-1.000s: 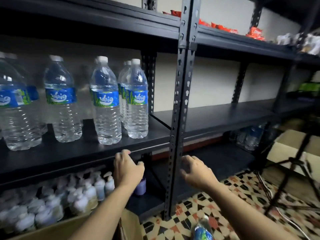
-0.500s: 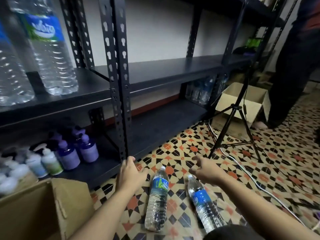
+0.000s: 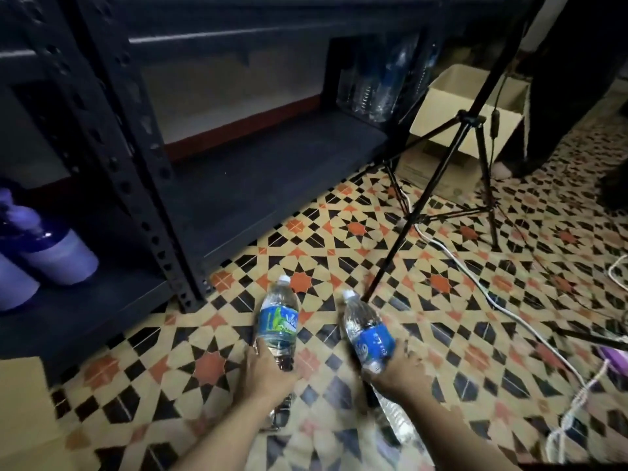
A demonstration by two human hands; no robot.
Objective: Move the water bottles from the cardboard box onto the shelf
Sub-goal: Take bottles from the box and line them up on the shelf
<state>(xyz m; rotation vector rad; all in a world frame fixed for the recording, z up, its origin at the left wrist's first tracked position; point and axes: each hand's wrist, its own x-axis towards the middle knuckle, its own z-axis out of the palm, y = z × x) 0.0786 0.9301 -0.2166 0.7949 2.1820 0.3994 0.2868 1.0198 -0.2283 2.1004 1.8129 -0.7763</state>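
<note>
Water bottle (image 3: 278, 321) now in left hand (image 3: 267, 370), second bottle (image 3: 367, 338) in right hand (image 3: 398, 370)

Clear glossy plastic water bottles (image 3: 278, 321); matt dark metal shelf (image 3: 272, 158); patterned tile floor (image 3: 441, 283).

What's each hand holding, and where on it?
Left hand grips the green-label bottle at mid-body, just below the label. Right hand grips the blue-label bottle the same way. Both lie on the floor.

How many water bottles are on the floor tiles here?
2. The green-labelled bottle lies in the grip of the left hand; the blue-labelled bottle lies beside it, held by the right hand. Other bottles stand blurred on the far shelf, uncountable.
</note>
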